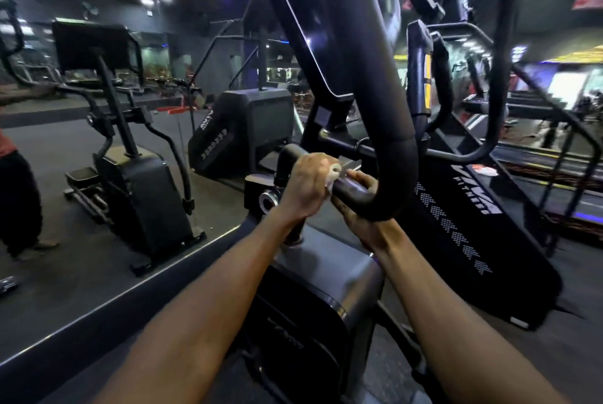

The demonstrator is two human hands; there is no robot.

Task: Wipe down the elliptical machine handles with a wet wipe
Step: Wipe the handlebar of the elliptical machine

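Handling: wipe [333, 175] looks light, soft and limp; best kept bunched in the fingers and pressed to the bar.
Handle feel: handle [385, 129] looks rigid, fixed, smooth and likely slick when wet.
Left hand [308, 186]: fingers curled round the handle, clamping the wipe against it.
Right hand [360, 208]: fingers wrapped on the handle just beside the left.
Look: wipe white, crumpled; handle black, thick, curving up from a low bend.
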